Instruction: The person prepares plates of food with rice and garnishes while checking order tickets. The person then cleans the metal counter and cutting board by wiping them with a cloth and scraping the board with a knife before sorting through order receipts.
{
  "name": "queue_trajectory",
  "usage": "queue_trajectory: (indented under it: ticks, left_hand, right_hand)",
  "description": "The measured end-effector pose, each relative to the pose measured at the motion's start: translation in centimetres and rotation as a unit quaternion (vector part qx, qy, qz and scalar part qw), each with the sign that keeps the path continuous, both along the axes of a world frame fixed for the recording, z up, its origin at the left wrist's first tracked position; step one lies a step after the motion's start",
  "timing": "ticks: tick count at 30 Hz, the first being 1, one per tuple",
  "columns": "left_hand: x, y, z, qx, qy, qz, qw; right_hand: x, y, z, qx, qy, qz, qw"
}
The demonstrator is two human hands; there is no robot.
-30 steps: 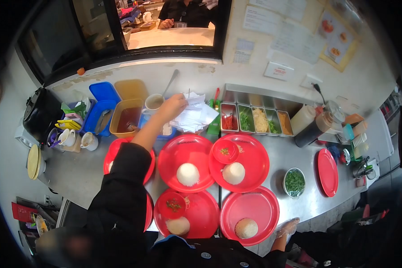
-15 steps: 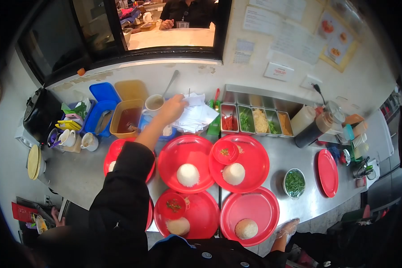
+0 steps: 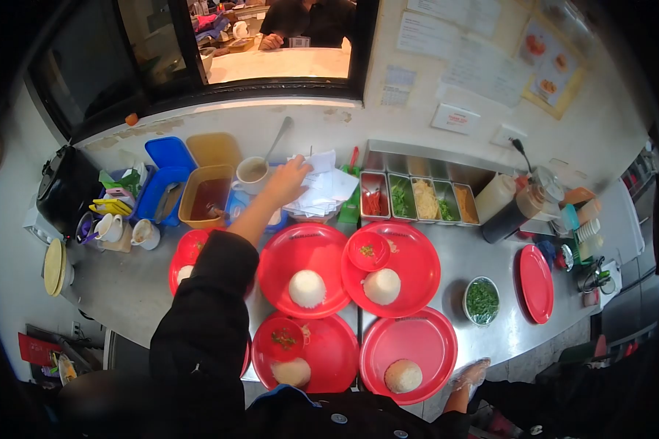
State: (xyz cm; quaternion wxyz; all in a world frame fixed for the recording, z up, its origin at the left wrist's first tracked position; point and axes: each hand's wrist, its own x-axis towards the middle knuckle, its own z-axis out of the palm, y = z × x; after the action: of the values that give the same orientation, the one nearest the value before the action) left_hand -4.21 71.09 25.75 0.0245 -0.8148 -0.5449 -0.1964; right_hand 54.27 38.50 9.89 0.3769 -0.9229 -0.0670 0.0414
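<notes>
My left hand (image 3: 290,181) reaches over the counter to a pile of white paper slips (image 3: 331,187), its fingers closed on the edge of an upper slip. Beside it stands a white mug (image 3: 252,174) with a spoon in it. My right hand (image 3: 472,374), in a clear plastic glove, hangs at the counter's front edge with its fingers loosely stretched and nothing visible in them. Near it is a red plate (image 3: 439,338) with a rice mound (image 3: 403,376). More red plates (image 3: 289,245) bear rice mounds; some also hold small red bowls (image 3: 368,252).
Metal trays of toppings (image 3: 426,197) line the wall, with a dark sauce bottle (image 3: 504,219) to their right. A bowl of chopped greens (image 3: 482,300) and a red oval plate (image 3: 537,284) stand right. Left are tubs (image 3: 206,194) and mugs (image 3: 146,233). A person (image 3: 307,25) is behind the window.
My left hand has shifted slightly down at the paper slips, and the upper slip has tilted. Another person's hand at the lower left has gone from view. My right hand stays put.
</notes>
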Motion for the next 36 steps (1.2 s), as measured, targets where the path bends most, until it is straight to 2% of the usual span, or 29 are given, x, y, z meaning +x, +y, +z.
queue_trajectory:
  ticks: [2, 4, 5, 8, 11, 12, 14, 16, 17, 18, 20, 22, 23, 25, 29, 32, 36]
  left_hand:
    - [0.1, -0.3, 0.4, 0.014, 0.010, -0.001, 1.000]
    - [0.4, -0.4, 0.1, 0.022, -0.009, 0.005, 1.000]
    - [0.5, -0.4, 0.0, 0.029, -0.029, 0.012, 0.999]
    - [0.2, 0.9, -1.1, 0.043, -0.037, 0.037, 0.998]
    - [0.3, 1.0, -0.4, 0.063, -0.050, 0.021, 0.997]
    - [0.1, 1.1, -0.2, 0.063, -0.050, 0.021, 0.997]
    - [-0.4, 1.2, 0.1, -0.007, -0.051, 0.006, 0.999]
    - [-1.4, 2.1, -0.8, -0.006, -0.057, -0.025, 0.998]
    - [-1.7, 2.5, -1.2, -0.004, -0.064, -0.056, 0.996]
    - [-1.6, 2.0, -0.5, -0.004, -0.064, -0.055, 0.996]
    - [-0.9, 0.5, 1.8, -0.079, -0.033, -0.042, 0.995]
    - [-1.1, 0.4, 1.7, -0.081, -0.039, -0.046, 0.995]
    - [-1.2, 0.4, 1.7, -0.081, -0.045, -0.050, 0.994]
    - [-1.0, 0.4, 1.6, -0.089, -0.051, -0.041, 0.994]
    - [-0.5, 0.8, 1.5, -0.095, -0.046, -0.017, 0.994]
    - [0.8, 0.0, 2.6, -0.075, -0.061, -0.004, 0.995]
    - [1.5, -0.4, 2.9, -0.057, -0.007, -0.033, 0.998]
  right_hand:
    - [1.0, -0.3, -1.3, -0.030, 0.015, 0.001, 0.999]
    - [1.6, -0.6, -2.7, -0.038, -0.079, 0.047, 0.995]
    - [1.9, -0.8, -3.3, -0.038, -0.079, 0.047, 0.995]
    - [1.8, -0.8, -3.3, 0.002, -0.095, 0.055, 0.994]
    - [0.5, -0.3, -0.7, -0.050, -0.017, 0.035, 0.998]
    - [0.5, -0.1, -0.5, -0.026, 0.018, 0.011, 0.999]
    - [0.1, 0.0, -0.3, -0.002, 0.052, -0.014, 0.999]
    - [-0.1, -0.1, -0.8, 0.073, -0.018, 0.013, 0.997]
    - [0.0, -0.1, -0.9, 0.074, -0.018, 0.014, 0.997]
    - [-0.3, -0.1, -0.3, 0.052, -0.020, 0.016, 0.998]
    - [0.1, -0.2, -0.3, 0.031, -0.022, 0.019, 0.999]
    - [1.6, -0.5, -1.4, -0.146, -0.067, 0.072, 0.984]
    - [1.8, -0.6, -2.0, -0.146, -0.067, 0.072, 0.984]
    - [1.7, -0.5, -2.2, -0.056, -0.079, 0.047, 0.994]
    - [1.4, -0.5, -2.1, -0.035, -0.043, 0.021, 0.998]
    - [1.4, -0.7, -2.4, -0.029, -0.103, 0.064, 0.992]
    - [0.3, -0.3, -0.7, -0.012, -0.032, 0.030, 0.999]
